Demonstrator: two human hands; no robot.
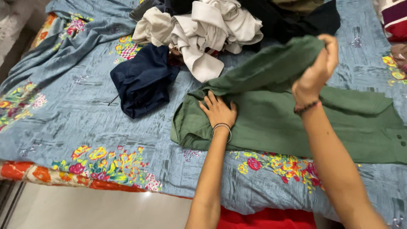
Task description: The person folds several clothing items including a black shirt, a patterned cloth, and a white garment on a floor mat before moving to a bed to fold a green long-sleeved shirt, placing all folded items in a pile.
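Fingers (pixel 210 100) flat on green garment (pixel 271 121), right hand (pixel 316 72) gripping its fold

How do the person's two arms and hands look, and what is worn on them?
Both forearms are bare, with no sleeves and no gloves. The left hand has thin silver-coloured bangles at the wrist. The right hand has a dark beaded bracelet at the wrist.

A home bedroom: a bed (pixel 85 127) under a floral blue bedsheet (pixel 63 110), heaped with clothes (pixel 203 29).

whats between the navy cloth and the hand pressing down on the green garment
In the head view, a strip of blue floral bedsheet separates the navy cloth from the green garment under the left hand.
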